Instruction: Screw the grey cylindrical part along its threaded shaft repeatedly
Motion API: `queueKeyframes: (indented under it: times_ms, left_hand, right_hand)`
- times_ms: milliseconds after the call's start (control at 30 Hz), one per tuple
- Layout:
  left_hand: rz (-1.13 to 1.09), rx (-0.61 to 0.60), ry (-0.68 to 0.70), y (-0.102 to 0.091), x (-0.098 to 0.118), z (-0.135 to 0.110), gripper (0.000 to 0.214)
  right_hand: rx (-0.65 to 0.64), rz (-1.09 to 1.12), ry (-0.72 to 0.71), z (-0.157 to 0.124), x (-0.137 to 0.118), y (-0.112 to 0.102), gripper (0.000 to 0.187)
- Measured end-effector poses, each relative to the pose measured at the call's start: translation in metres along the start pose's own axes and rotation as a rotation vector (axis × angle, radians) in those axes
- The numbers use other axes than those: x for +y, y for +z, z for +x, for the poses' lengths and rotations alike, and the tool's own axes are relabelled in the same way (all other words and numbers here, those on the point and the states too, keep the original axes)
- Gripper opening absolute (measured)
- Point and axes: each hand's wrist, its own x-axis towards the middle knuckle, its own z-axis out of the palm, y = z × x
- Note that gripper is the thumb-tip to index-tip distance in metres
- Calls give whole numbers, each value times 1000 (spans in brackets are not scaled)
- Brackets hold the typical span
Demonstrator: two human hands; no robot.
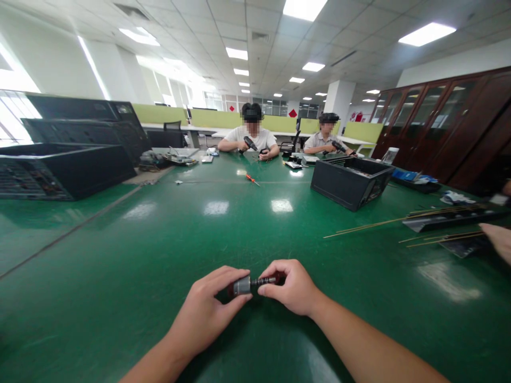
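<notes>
My left hand point(207, 314) and my right hand point(293, 287) meet low over the green table point(159, 255) and together hold a small tool point(251, 283) with a grey metal collar, a dark ridged shaft and a reddish end. Left fingers are pinched round the grey collar end. Right fingers are closed round the shaft end. The tool lies roughly level between the two hands, just above the table top.
A black computer case point(349, 181) stands at the right, more black cases point(64, 159) at the left. A red-handled screwdriver point(252, 180) lies mid-table. Thin rods and dark panels point(447, 221) lie at the right, by another person's hand point(499, 239). Two people sit at the far end.
</notes>
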Motion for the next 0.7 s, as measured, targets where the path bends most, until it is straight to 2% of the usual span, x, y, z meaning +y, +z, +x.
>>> queueKeyframes:
  times_ms: [700]
  left_hand:
    - [21, 15, 3, -1, 0, 1, 26]
  right_hand:
    - [1, 15, 10, -1, 0, -1, 13]
